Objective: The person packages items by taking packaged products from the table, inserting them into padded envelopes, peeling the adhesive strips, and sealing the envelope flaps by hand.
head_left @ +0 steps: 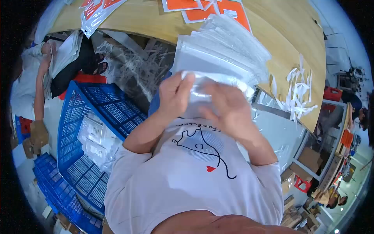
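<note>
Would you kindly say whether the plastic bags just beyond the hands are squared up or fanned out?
Fanned out: the plastic bags overlap in steps, several edges showing.

Blurred near pale wooden table point(276, 35): bare right hand point(230, 101). Cropped at top, on table: flat orange plastic-wrapped sheets point(180, 4). Unreadable, front-left of table: rectangular white labels point(96, 150).

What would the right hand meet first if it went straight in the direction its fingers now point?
Probably the shiny plastic bag that the left hand holds, then that hand itself. The right hand is blurred, so depth is unclear.
</note>
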A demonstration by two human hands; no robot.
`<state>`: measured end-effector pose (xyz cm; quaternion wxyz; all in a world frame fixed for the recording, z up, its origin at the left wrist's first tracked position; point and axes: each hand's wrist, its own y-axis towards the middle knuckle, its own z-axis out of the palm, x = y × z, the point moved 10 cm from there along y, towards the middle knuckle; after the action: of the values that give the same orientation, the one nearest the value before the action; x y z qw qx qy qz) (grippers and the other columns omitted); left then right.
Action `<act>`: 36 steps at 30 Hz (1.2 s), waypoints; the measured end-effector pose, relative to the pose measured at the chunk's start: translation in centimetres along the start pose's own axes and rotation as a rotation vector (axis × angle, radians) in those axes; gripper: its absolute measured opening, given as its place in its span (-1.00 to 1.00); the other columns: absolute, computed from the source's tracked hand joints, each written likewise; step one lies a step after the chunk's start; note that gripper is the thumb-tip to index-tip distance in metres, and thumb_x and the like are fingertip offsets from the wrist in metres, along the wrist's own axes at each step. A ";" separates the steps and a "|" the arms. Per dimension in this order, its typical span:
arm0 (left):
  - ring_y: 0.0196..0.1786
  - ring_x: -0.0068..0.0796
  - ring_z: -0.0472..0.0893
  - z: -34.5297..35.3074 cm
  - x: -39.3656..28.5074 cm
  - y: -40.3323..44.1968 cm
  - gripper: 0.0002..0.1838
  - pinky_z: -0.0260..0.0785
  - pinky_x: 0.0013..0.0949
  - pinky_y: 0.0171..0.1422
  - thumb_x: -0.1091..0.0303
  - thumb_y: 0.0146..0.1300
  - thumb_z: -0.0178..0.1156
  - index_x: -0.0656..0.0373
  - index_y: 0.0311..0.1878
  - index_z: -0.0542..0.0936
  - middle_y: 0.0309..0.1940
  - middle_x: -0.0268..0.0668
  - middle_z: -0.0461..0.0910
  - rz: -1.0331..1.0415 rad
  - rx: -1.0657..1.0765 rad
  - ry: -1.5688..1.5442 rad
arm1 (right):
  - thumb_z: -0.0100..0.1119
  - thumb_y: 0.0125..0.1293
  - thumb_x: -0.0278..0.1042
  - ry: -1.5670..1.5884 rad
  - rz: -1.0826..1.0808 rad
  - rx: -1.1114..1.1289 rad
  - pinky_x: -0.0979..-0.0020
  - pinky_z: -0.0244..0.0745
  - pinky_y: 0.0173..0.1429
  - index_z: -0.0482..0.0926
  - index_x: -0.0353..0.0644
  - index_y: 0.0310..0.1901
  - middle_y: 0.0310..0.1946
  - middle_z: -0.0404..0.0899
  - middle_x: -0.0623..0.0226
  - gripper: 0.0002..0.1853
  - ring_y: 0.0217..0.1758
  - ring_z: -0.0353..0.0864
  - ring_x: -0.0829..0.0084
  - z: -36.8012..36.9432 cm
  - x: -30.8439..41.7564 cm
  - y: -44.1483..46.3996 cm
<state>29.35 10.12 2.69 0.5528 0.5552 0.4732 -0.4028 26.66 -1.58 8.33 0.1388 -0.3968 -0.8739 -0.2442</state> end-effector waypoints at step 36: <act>-0.49 -0.34 0.49 2.4 1.2 1.0 -0.82 0.35 -0.43 -0.37 0.42 0.20 0.15 0.28 -0.18 0.62 -0.46 -0.22 0.61 -0.126 0.360 0.123 | 0.09 0.20 -0.52 0.722 0.675 -0.666 0.58 0.31 -0.21 0.59 -0.22 -0.30 -0.40 0.53 0.36 -0.92 -0.40 0.39 0.55 -5.3 -12.0 -7.7</act>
<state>30.78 7.86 1.60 0.3885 0.6381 0.4603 -0.4797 28.88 -16.30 5.14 0.3650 -0.5666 -0.4734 -0.5672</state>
